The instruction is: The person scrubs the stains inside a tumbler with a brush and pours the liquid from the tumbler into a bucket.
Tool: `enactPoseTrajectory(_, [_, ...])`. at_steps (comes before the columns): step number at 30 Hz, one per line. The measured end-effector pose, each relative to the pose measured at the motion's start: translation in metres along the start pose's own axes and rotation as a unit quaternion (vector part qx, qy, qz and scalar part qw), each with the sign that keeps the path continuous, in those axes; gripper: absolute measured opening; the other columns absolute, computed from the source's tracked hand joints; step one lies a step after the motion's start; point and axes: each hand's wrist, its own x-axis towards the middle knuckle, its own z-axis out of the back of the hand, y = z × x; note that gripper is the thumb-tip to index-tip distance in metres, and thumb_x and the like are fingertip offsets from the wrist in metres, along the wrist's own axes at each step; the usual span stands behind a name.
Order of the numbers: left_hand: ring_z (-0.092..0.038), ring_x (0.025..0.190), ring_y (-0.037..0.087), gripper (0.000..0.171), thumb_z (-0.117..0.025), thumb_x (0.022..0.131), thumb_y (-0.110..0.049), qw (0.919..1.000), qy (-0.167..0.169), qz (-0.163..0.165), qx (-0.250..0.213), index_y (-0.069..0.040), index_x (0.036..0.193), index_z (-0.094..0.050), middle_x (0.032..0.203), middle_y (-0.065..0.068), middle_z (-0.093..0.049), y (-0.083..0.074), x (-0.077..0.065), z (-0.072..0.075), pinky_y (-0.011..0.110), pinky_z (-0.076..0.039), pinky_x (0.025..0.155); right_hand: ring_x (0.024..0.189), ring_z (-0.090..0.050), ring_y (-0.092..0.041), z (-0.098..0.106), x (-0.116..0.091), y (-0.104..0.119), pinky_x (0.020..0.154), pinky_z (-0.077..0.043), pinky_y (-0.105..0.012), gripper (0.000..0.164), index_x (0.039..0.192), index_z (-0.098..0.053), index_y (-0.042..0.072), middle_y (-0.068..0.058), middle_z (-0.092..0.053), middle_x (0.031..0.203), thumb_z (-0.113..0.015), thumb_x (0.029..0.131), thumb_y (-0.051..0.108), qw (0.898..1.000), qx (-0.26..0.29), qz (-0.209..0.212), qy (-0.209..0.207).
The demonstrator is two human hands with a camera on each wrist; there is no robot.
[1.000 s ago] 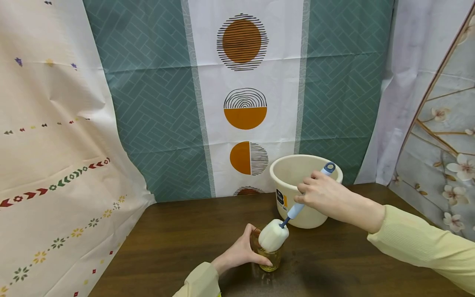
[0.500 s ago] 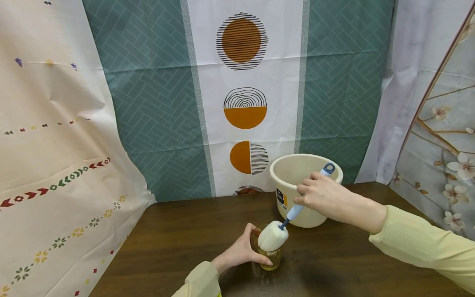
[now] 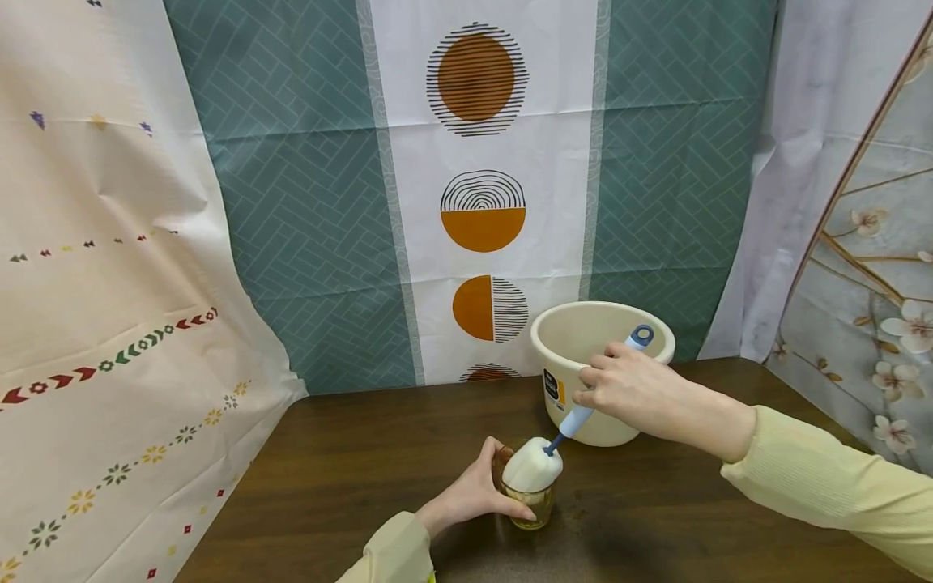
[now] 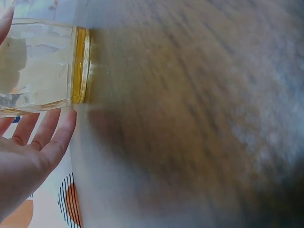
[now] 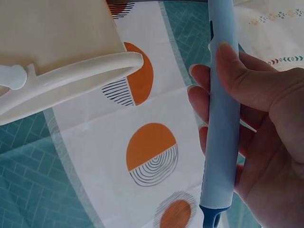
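The left hand [image 3: 477, 490] holds a yellowish glass [image 3: 530, 510] between thumb and fingers, and the right hand [image 3: 634, 393] grips the blue handle [image 3: 577, 420] of a brush, with the thumb laid along it. The glass stands upright on the brown table [image 3: 364, 461]. The white sponge head [image 3: 532, 468] of the brush sits in its mouth, the lower part inside and the upper part outside. The handle is tilted to the right, in front of the cream bucket [image 3: 601, 429].

In my judgement, the main danger is tipping: if the right hand pushes along this slant and the left grip is too light, the glass may lean or slide. The sponge also looks wide for the mouth, so it may jam, and a strong pull could lift the glass with it. A wide swing of the handle might knock the bucket.
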Motion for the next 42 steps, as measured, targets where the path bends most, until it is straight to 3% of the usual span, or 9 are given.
enactPoseTrajectory(6, [-0.048, 0.096, 0.015, 0.066, -0.084, 0.063, -0.024, 1.0, -0.001, 0.003, 0.004, -0.013, 0.105, -0.034, 0.11, 0.002, -0.044, 0.0, -0.001, 0.0, 0.036, -0.037, 0.082, 0.061, -0.046, -0.017, -0.001, 0.003, 0.002, 0.059, -0.035, -0.03, 0.032, 0.085, -0.068, 0.021, 0.0, -0.046, 0.064, -0.082, 0.059, 0.005, 1.0, -0.012, 0.001, 0.017])
enactPoseTrajectory(32, [-0.049, 0.093, 0.013, 0.066, -0.084, 0.063, -0.022, 0.9999, -0.003, -0.015, 0.003, -0.01, 0.105, -0.035, 0.103, 0.0, -0.048, 0.002, 0.0, 0.0, 0.031, -0.038, 0.08, 0.063, -0.047, -0.016, -0.011, 0.014, 0.011, 0.058, -0.033, -0.029, 0.028, 0.084, -0.07, 0.025, 0.002, -0.05, 0.065, -0.081, 0.06, 0.014, 0.999, -0.031, 0.017, 0.001])
enactPoseTrajectory(42, [-0.048, 0.098, 0.013, 0.064, -0.084, 0.063, -0.022, 0.9998, -0.004, -0.018, 0.008, -0.011, 0.103, -0.035, 0.105, -0.002, -0.049, 0.001, 0.001, 0.0, 0.032, -0.037, 0.083, 0.064, -0.048, -0.018, -0.013, 0.02, 0.015, 0.06, -0.034, -0.03, 0.028, 0.083, -0.07, 0.025, 0.002, -0.057, 0.073, -0.082, 0.06, 0.014, 0.998, -0.044, 0.022, 0.031])
